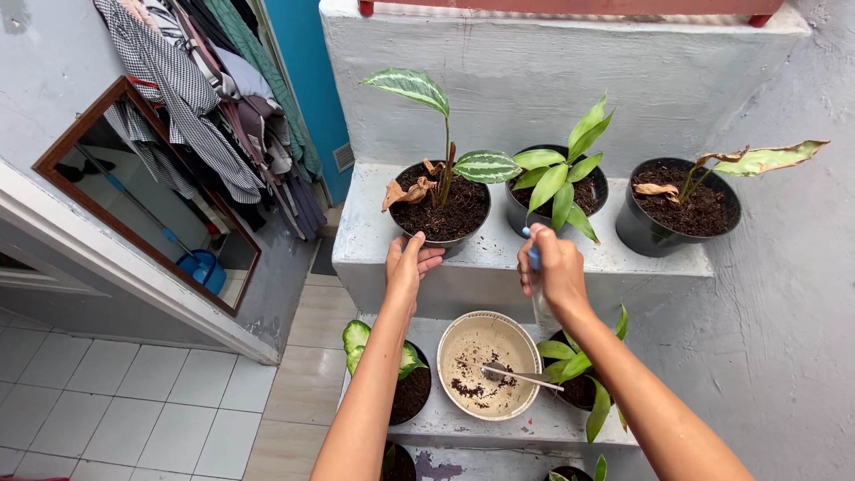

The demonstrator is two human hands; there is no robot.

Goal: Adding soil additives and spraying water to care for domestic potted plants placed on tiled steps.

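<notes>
My left hand [407, 264] rests against the near side of a black pot [443, 214] holding a plant with striped leaves and some brown dry ones. My right hand [554, 267] is closed around a clear spray bottle with a blue top [533, 258], held in front of a second black pot with a bright green plant [559, 183]. Both pots stand on the upper grey concrete step [485, 263]. Below my hands a cream bowl [488, 363] with bits of soil and a metal spoon [521, 377] sits on the lower step.
A third black pot with a wilting plant [681, 205] stands at the right of the upper step. Two more potted plants [403, 379] [579, 379] flank the bowl. A framed mirror [147, 200] and hanging clothes [214, 98] are to the left above a tiled floor.
</notes>
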